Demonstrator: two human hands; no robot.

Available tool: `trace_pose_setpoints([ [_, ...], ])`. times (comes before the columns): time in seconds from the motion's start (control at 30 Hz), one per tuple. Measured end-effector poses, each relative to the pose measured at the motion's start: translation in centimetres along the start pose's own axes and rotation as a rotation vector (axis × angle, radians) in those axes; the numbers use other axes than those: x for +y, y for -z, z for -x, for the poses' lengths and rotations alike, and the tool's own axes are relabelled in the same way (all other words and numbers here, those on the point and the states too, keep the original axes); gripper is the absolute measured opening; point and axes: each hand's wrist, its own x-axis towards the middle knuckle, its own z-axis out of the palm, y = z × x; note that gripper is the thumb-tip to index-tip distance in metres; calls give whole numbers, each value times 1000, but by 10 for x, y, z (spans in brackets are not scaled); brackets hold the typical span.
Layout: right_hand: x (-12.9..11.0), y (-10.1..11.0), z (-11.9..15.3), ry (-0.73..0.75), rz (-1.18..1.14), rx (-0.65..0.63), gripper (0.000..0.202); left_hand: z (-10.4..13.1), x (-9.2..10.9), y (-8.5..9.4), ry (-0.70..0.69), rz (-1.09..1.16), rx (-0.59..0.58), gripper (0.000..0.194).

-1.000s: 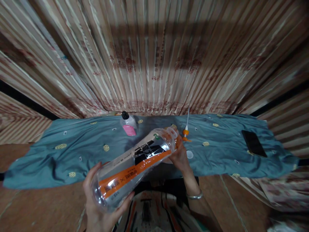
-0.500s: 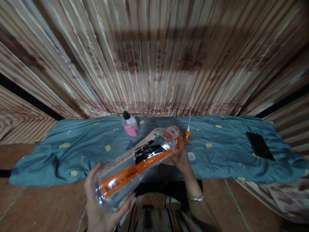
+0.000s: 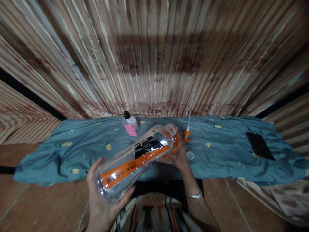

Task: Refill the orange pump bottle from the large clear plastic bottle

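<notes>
clear plastic bottle (image 3: 135,161) slants over the table's (image 3: 222,151) near edge, left hand (image 3: 100,196) gripping its base, seemingly for support; right hand (image 3: 179,156) is curled around an orange object (image 3: 175,143) beside its neck.

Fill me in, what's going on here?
A person holds a clear bottle at a slant, uncapped mouth uppermost. The left hand grips its base; the right hand is by the neck, seemingly holding a partly hidden orange container. On the blue-green cloth lie an orange-and-white pump, a white disc and a dark phone; a pink-labelled bottle stands there too.
</notes>
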Motion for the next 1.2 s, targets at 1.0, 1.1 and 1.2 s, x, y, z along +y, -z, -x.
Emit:
trace_pose_setpoints([
  [1.0,1,-3,2,92,-7,28,88,3,8,-2,10,-61,8,95],
  [1.1,3,-4,2,98,-8,23,88,2,6,-2,-55,-85,-33,101],
  [1.2,6,-4,2,76,-25,15,88,1,6,-2,-37,-72,-27,99],
])
